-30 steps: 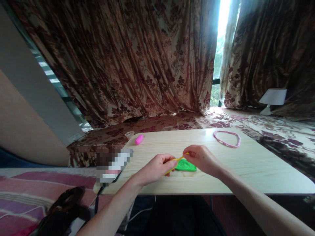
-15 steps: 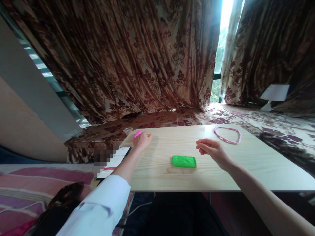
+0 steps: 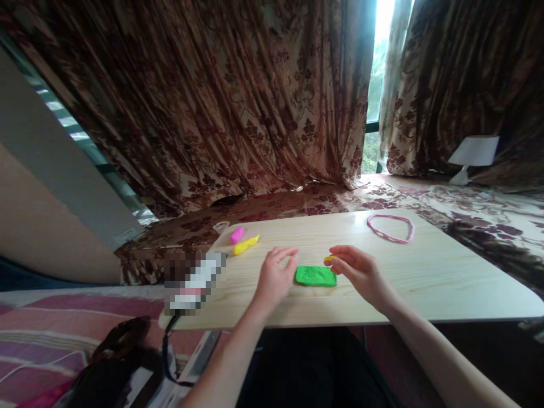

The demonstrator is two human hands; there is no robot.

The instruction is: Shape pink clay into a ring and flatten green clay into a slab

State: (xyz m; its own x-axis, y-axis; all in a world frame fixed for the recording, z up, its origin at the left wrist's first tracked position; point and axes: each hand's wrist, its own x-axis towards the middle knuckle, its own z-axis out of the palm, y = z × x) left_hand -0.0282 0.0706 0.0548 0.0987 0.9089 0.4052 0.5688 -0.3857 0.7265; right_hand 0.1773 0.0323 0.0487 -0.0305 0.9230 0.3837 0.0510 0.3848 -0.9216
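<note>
A flat green slab of modelling clay (image 3: pixel 316 276) lies on the pale wooden table, between my two hands. My right hand (image 3: pixel 361 272) pinches a small piece of yellow clay (image 3: pixel 329 259) between thumb and fingers, just above the slab's right end. Beside the slab's left end is my left hand (image 3: pixel 276 275), its fingers stretched out and a gap between them and the thumb. Nothing shows in it. Farther left on the table rest a longer yellow clay lump (image 3: pixel 245 245), tapered at one end, and a pink clay lump (image 3: pixel 237 235).
A pink ring of twisted cord (image 3: pixel 391 229) lies at the table's far right. A clear container (image 3: pixel 221 226) stands by the far left corner. At the left edge is a blurred-out device (image 3: pixel 198 282). Curtains and a white lamp (image 3: pixel 474 152) are behind.
My left hand has left the yellow lump and come back right to the green slab. My right hand has moved slightly left and nearer the slab with its yellow piece.
</note>
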